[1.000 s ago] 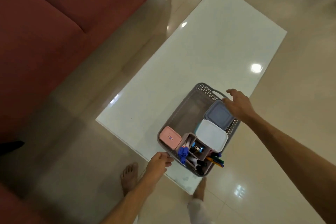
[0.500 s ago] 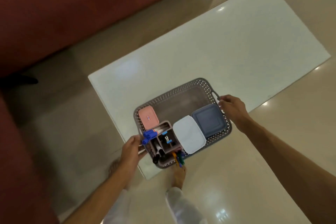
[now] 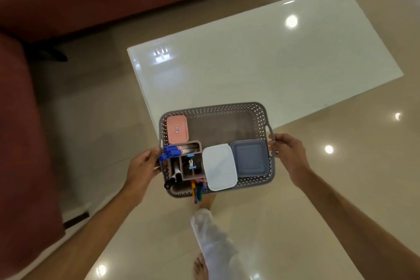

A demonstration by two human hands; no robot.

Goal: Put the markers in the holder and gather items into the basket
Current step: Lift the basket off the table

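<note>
Bare forearms and feet; white trouser leg [image 3: 211, 238].

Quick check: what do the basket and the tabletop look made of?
Basket: probably molded plastic, matte grey, judging by the perforated lattice walls and molded handles. Tabletop: looks like glass or a glossy white laminate, since it mirrors the ceiling lights sharply; which one cannot be told.

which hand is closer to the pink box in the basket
Left. The left hand grips the basket end below the pink box; the right hand holds the opposite handle, across the basket.
</note>
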